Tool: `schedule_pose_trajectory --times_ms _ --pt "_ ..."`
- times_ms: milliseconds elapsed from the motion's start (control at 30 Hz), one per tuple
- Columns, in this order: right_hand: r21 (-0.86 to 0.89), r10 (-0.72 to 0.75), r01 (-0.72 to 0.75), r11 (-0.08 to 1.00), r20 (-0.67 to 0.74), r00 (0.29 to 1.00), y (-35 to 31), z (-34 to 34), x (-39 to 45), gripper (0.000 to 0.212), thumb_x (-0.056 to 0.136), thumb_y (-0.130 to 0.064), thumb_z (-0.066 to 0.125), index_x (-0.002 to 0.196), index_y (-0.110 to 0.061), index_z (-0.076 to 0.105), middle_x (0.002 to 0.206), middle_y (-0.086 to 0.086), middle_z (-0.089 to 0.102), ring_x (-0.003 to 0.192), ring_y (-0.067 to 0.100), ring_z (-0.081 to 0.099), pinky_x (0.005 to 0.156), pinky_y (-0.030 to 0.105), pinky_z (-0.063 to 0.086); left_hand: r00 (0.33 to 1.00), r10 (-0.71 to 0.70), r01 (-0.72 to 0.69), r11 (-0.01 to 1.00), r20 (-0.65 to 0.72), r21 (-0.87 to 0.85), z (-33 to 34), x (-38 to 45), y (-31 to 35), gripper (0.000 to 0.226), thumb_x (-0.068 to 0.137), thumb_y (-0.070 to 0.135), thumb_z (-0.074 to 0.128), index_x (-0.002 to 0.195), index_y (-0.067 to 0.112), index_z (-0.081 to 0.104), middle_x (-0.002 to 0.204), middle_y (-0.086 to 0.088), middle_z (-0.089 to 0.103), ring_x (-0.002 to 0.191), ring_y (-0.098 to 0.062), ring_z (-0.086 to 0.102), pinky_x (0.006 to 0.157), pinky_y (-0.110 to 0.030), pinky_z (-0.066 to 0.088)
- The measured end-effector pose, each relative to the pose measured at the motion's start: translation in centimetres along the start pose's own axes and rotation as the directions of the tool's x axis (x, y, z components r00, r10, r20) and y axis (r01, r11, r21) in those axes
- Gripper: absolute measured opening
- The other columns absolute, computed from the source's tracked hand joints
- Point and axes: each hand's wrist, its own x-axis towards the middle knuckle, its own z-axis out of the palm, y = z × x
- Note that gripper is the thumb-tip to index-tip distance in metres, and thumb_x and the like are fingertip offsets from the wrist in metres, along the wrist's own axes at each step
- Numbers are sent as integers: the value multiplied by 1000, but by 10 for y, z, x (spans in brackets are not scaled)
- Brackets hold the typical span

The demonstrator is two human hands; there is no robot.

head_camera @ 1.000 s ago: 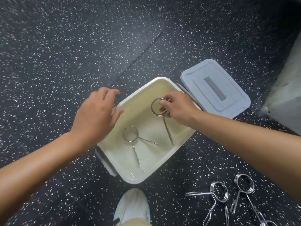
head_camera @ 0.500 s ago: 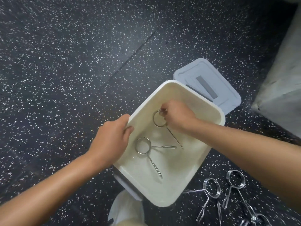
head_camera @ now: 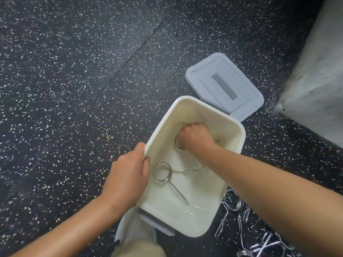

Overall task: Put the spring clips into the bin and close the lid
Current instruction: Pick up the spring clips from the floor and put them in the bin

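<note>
A cream plastic bin (head_camera: 235,127) stands open on the dark speckled floor. My left hand (head_camera: 128,179) grips its left rim. My right hand (head_camera: 195,140) is deep inside the bin, fingers closed around a metal spring clip (head_camera: 177,145) whose coil and one leg show beside my fist. Another spring clip (head_camera: 162,172) lies flat on the bin's bottom, apart from both hands. The grey lid (head_camera: 224,86) lies on the floor just beyond the bin. Several more spring clips (head_camera: 232,201) lie on the floor to the right of the bin, partly hidden by my right forearm.
A pale grey block or wall base (head_camera: 315,86) rises at the right edge. My white shoe (head_camera: 133,227) and a trouser leg (head_camera: 137,247) sit just under the bin's near end. Dark speckled floor (head_camera: 74,89) stretches to the left and back.
My right hand has gone lower into the bin with the clip. My left hand went from hovering over the rim to gripping it. The view shifted, so the bin sits more to the right.
</note>
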Motion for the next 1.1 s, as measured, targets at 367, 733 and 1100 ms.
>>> schedule_pose_trajectory --times_ms 367,733,1100 --pt "-24 -106 103 994 -216 971 42 -44 -59 10 94 -10 53 95 -15 61 89 7 64 87 31 68 57 33 34 992 127 -124 979 -4 163 -40 7 44 60 93 49 50 141 14 43 133 -6 52 119 -29 47 99 -40 41" --pt "150 71 -39 988 -219 973 171 -44 -216 27 100 -43 41 102 -21 56 89 -2 63 82 23 59 63 37 50 858 497 -508 858 133 72 7 -17 143 39 97 47 46 124 20 56 118 0 55 110 -20 45 94 -40 46" --pt "549 339 -354 758 132 931 189 70 -253 24 100 -40 51 113 -23 61 108 -2 68 93 22 63 81 41 54 701 383 -647 697 601 310 124 -40 186 23 100 27 48 118 14 54 116 -8 64 104 -30 56 75 -39 43"
